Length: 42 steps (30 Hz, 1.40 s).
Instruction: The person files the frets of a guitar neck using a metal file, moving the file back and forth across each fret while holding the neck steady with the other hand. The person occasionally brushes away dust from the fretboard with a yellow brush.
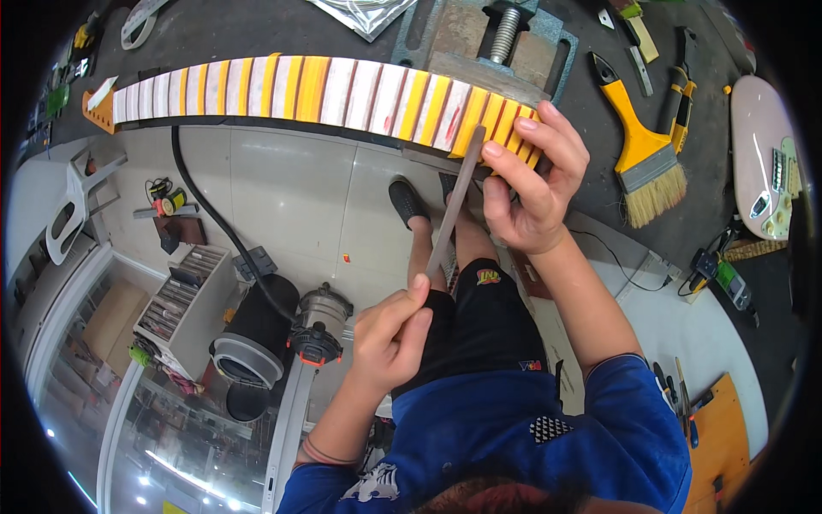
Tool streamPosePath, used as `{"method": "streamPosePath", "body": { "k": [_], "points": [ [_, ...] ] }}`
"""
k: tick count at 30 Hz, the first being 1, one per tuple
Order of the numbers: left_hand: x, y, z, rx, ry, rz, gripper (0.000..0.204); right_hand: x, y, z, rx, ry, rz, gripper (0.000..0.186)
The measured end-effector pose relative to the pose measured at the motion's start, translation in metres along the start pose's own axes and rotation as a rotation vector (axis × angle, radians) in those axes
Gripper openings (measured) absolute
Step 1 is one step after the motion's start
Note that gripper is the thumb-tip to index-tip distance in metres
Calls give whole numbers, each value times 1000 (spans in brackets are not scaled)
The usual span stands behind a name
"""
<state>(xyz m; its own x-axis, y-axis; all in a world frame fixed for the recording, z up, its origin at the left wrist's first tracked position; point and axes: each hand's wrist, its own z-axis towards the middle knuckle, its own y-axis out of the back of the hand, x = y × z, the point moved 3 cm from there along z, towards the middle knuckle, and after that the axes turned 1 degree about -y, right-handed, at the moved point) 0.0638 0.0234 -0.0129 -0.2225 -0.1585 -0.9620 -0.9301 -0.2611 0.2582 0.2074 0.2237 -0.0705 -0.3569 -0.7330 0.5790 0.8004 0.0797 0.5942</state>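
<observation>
A guitar neck (312, 90) lies across the bench's near edge, its frets showing between strips of yellow and white tape. Its headstock (100, 111) points to the far left. My left hand (387, 334) is closed around one end of a slim grey file (454, 206). The file's other end rests on the yellow-taped part of the neck, near its right end. My right hand (541, 193) grips that right end, fingers over the top and thumb at the near side. One of its fingertips is right beside the file's tip.
Behind the neck stands a bench vise (505, 38). To the right lie a yellow-handled brush (640, 141), pliers (682, 86) and a pale guitar body (758, 154). Below left are a black cylindrical vacuum (257, 330), its hose (205, 201) and a white rack of files (201, 300).
</observation>
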Motion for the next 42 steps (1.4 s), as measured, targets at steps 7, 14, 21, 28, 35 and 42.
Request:
{"method": "streamPosePath", "body": {
  "k": [7, 14, 21, 28, 35, 42],
  "points": [
    [-21, -19, 108, -4, 128, -149, 43, 0, -2, 2, -24, 12, -10, 52],
    [-5, 1, -10, 63, 126, 169, 50, -2, 0, -2, 3, 0, -16, 50],
    [-27, -24, 105, 6, 49, 118, 44, -2, -2, 2, -35, 22, -16, 47],
    [13, -2, -37, -31, -50, 266, 54, 0, 0, -1, 14, -5, -7, 49],
    [7, -5, -35, -109, -183, 378, 61, -3, 0, -1, 3, 32, 0, 47],
    [-5, -12, -24, -97, -120, 473, 64, -4, 0, -2, -12, 30, 17, 54]
  ]
}}
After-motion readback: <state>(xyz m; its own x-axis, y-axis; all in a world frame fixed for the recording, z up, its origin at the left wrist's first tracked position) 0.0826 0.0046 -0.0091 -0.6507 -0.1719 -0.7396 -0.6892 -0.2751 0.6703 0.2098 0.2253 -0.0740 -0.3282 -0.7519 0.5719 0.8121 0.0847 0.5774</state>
